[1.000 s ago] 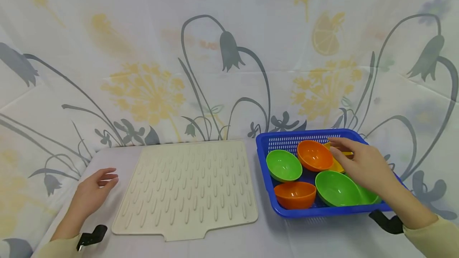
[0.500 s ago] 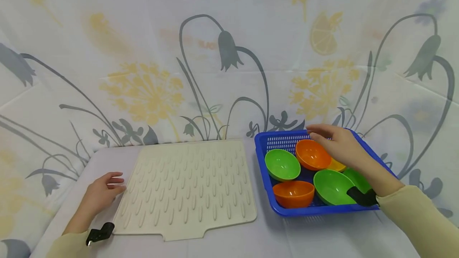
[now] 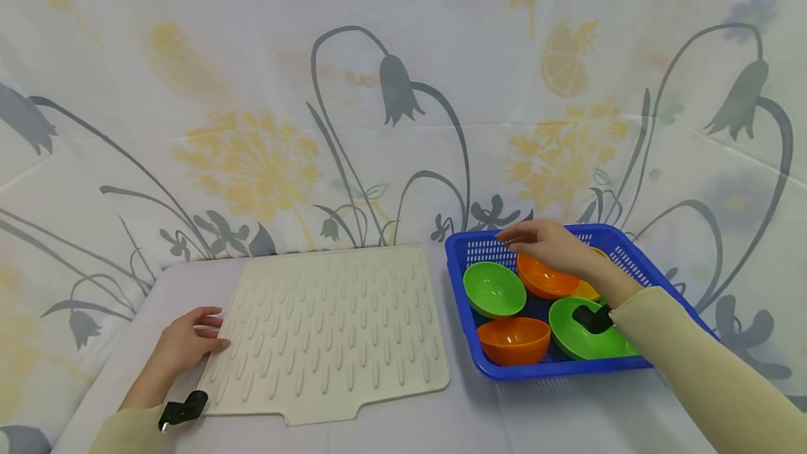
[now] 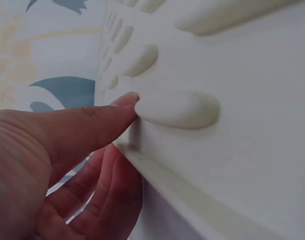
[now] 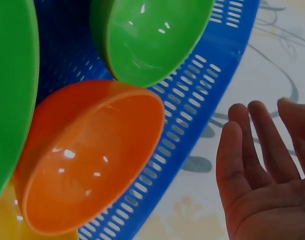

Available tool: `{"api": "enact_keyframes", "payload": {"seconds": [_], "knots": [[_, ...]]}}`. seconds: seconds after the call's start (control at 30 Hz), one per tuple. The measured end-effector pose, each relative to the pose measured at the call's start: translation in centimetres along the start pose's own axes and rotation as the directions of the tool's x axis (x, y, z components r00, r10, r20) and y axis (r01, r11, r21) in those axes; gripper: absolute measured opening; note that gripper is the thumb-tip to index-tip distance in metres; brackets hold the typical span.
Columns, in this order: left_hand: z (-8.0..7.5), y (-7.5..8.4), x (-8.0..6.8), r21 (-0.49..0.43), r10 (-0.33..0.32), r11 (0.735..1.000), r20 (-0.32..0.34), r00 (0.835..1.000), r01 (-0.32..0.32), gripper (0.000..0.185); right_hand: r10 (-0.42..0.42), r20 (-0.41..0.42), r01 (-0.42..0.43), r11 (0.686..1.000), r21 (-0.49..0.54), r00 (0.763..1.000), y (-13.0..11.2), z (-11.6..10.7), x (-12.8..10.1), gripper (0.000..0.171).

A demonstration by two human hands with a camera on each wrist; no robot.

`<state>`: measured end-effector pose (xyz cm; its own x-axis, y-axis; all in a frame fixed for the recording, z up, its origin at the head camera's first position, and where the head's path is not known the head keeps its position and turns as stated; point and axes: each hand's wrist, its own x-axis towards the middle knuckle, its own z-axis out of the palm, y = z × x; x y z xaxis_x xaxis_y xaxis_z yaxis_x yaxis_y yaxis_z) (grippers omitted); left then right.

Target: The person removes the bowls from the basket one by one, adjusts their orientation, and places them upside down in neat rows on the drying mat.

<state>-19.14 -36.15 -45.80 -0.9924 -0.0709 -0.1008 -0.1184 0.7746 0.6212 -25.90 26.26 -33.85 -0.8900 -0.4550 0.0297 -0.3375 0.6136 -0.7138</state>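
Note:
A cream draining board with raised ribs and a front tab lies on the left and middle of the table. My left hand pinches its left edge. In the left wrist view the thumb lies on the ribbed face, the other fingers behind the rim. My right hand hovers over the back of a blue basket, fingers apart and holding nothing. Nearest below it is an orange bowl, partly covered by the hand. A green bowl stands left of that one.
Another orange bowl leans at the basket's front left, beside a larger green bowl partly behind the right wrist. Something yellow shows behind the orange bowl. A floral cloth hangs directly behind the board and basket.
My right hand has moved left over the basket, away from the yellow piece. My left hand has come rightward to the board and taken hold of its edge.

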Motion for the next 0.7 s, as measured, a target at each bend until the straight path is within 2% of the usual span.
{"api": "enact_keyframes", "payload": {"seconds": [0.37, 0.7], "knots": [[-0.2, -0.1, 0.1, 0.029, -0.002, 1.0, -0.018, 1.0, 0.003, 0.068, -0.052, 0.141, 0.056, 0.998, -0.022, 0.989, 1.9, 2.2, 3.7, 0.033], [-0.1, 0.3, 0.3, 0.041, -0.029, 0.999, -0.005, 1.0, 0.029, 0.07, -0.007, 0.202, 0.029, 0.994, -0.105, 0.979, 3.4, 3.5, 5.3, 0.033]]}}
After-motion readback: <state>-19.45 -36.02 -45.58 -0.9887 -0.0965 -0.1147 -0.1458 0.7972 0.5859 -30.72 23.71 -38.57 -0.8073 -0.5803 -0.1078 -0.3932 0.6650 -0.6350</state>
